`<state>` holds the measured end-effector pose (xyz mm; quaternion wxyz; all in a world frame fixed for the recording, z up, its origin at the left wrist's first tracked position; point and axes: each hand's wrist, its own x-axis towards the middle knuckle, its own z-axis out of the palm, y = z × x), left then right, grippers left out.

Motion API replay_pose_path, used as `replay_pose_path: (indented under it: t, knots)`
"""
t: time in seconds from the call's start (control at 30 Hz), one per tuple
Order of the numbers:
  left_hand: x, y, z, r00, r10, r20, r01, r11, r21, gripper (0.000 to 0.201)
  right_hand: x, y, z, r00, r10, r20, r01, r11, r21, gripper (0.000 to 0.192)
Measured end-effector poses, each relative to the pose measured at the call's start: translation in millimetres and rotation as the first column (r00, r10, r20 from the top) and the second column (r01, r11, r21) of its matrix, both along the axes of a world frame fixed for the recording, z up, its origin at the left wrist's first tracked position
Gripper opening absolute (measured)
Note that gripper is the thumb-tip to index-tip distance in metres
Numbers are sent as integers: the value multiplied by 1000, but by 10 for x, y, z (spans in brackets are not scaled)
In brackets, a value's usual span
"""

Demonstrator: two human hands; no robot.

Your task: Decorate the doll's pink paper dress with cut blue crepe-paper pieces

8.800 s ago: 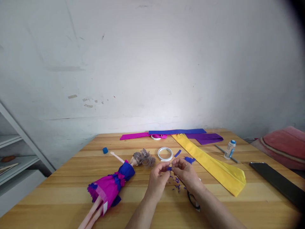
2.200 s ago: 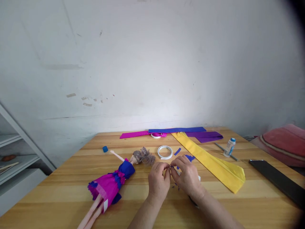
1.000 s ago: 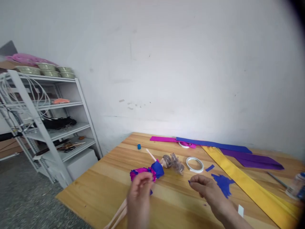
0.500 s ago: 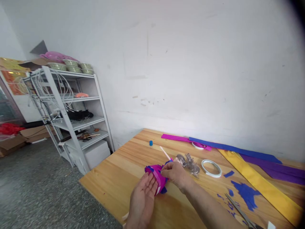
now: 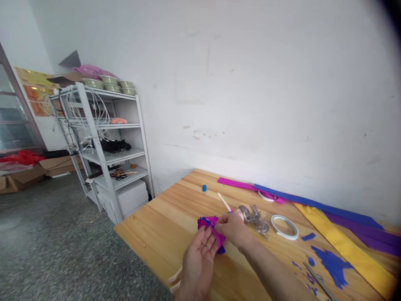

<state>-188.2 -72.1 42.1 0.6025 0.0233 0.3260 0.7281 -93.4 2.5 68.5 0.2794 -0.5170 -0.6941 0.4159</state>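
Note:
A doll lies on the wooden table, wearing a magenta dress [image 5: 220, 239] with blue trim. Its pale arm [image 5: 224, 202] points toward the wall, its greyish-brown hair [image 5: 258, 221] spreads to the right, and pale legs [image 5: 176, 279] show beside my left wrist. With palm up and fingers stretched out, my left hand [image 5: 200, 259] rests against the skirt of the dress. My right hand [image 5: 231, 229] has its thumb and fingers pinched on the dress cloth near the doll's upper body. The exact spot under its fingertips is hidden.
On the wooden table [image 5: 159, 225] are a white tape roll [image 5: 284, 227], scissors [image 5: 319, 281], blue scraps [image 5: 332, 265], a blue cap [image 5: 204, 188], and magenta, blue, yellow [image 5: 344, 246] and purple cloth strips. A metal shelf [image 5: 109, 167] stands left, against the wall.
The view has turned a little left, so everything sits further right. My left hand has come further over the skirt, covering more of it; my right hand stays pinched at the dress.

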Motion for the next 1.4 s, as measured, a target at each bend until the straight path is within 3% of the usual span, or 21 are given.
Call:
replay_pose_path:
  t: [0.3, 0.5, 1.0, 1.23, 1.33, 1.4]
  knots:
    - [-27, -3, 0, 1000, -12, 18, 12, 1000, 23, 33, -14, -2, -10, 990, -48, 136, 26, 987, 158, 13]
    - [-14, -28, 20, 1000, -19, 11, 19, 999, 26, 24, -27, -39, 2, 976, -63, 208, 23, 981, 191, 13]
    - [-14, -18, -9, 999, -22, 32, 21, 999, 32, 21, -54, -53, -5, 973, -90, 213, 55, 985, 167, 12]
    - [-48, -6, -43, 1000, 15, 23, -15, 1000, -25, 33, 170, -25, 33, 992, -28, 120, 3, 978, 209, 24]
    - [-53, 8, -51, 1000, 10, 25, -9, 999, -32, 36, 264, -20, 60, 993, 28, 118, -65, 944, 323, 15]
    - [-53, 14, -54, 1000, 7, 23, -7, 1000, -27, 36, 287, -31, 67, 988, 88, 130, -137, 885, 444, 15]
